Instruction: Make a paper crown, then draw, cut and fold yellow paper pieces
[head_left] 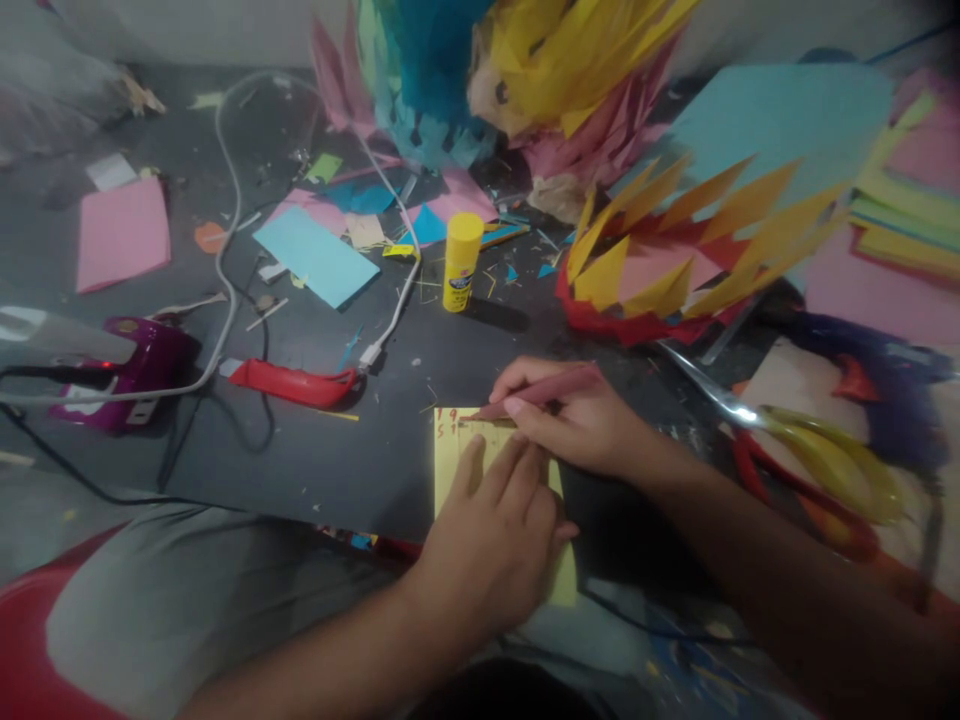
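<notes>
A yellow paper strip point(448, 468) lies at the table's front edge, its lower end hanging over; red handwritten marks show at its top left. My left hand point(491, 530) rests on the strip with its fingers spread, pressing it flat. Closed round a dark pink pen point(547, 388), my right hand point(577, 415) holds the tip against the top of the paper. A yellow glue stick point(462, 262) stands upright beyond the hands. To their left lies a red cutter point(294, 382).
A red and yellow paper crown point(637, 312) sits at the right, near scissors with yellow handles point(832, 455). A white cable point(234, 210) and purple device point(154, 365) are at left. Paper scraps point(319, 255) and tissue-paper shapes point(435, 80) lie at the back.
</notes>
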